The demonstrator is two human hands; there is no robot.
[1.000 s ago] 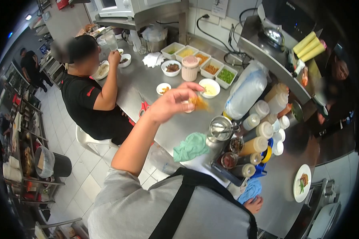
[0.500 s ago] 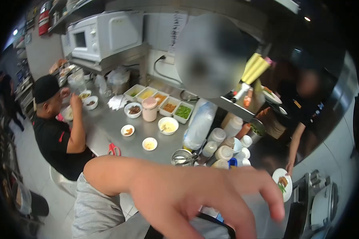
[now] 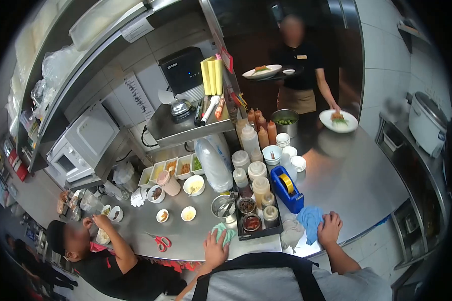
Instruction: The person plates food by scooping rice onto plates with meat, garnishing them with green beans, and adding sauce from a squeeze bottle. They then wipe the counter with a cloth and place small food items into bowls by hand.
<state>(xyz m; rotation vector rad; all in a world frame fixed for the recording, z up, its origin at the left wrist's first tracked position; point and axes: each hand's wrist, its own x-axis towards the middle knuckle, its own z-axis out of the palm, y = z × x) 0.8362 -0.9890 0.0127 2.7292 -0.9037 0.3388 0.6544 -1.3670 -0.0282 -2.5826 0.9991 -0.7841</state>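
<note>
My left hand rests on the front edge of the steel counter, fingers stretched out and touching a crumpled green cloth. Farther right, my right hand lies with fingers spread at the counter's edge, against a blue cloth. A greyish-white cloth lies just left of the blue one. Neither hand appears to grip anything. Between them stands a black tray of sauce bottles and jars, with a blue tape dispenser on its right.
Red scissors and small bowls lie to the left, where a seated person handles food. Across the counter, another person holds a plate of food over the surface. A steel shelf overhangs the middle.
My left hand, earlier large and close before the camera, is now down on the counter by the green cloth. My right hand has come into sight. The view has turned right.
</note>
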